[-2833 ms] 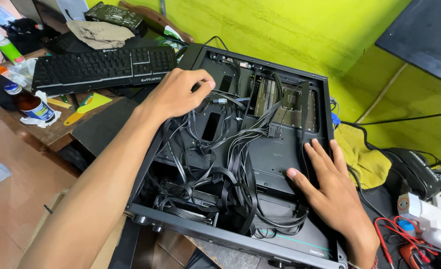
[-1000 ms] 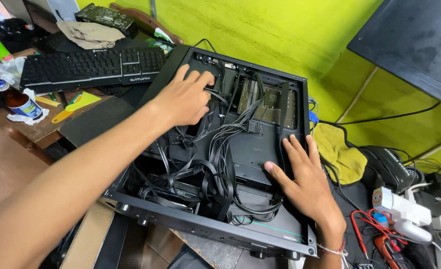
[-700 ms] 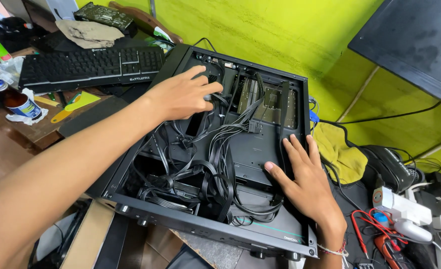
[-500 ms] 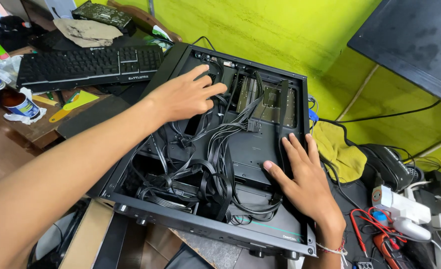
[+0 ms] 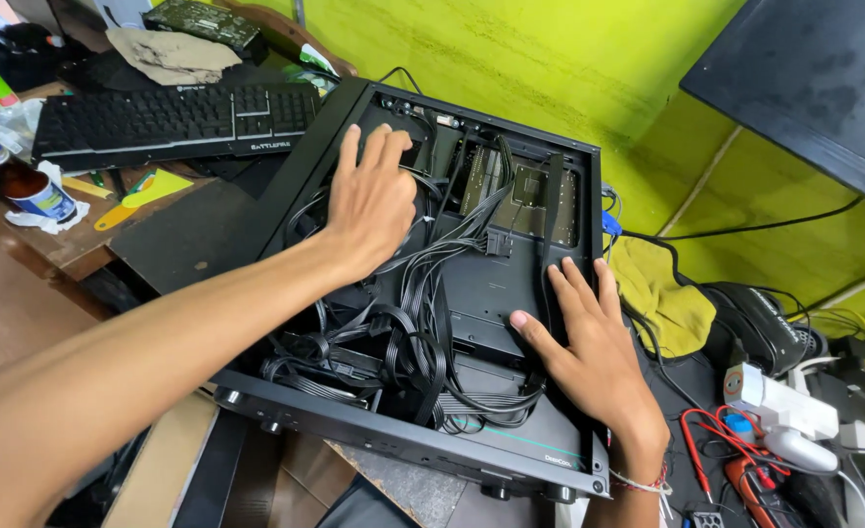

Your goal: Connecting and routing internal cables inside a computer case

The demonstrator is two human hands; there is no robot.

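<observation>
An open black computer case (image 5: 393,435) lies on its side in front of me, full of black cables (image 5: 423,332). My left hand (image 5: 372,196) reaches into the upper left of the case, fingers spread over the cables near the rear corner; whether it grips anything is hidden. My right hand (image 5: 589,352) rests flat, fingers apart, on the black panel at the case's lower right, holding nothing.
A black keyboard (image 5: 159,122) lies on the desk at upper left, beside a small can (image 5: 37,191) and yellow tools. A yellow cloth (image 5: 662,298), a white power strip (image 5: 779,406) and red wires sit at right. A dark monitor (image 5: 804,88) hangs at upper right.
My left hand has shifted slightly up and toward the case's rear corner, fingers now more extended. My right hand stays flat in the same place.
</observation>
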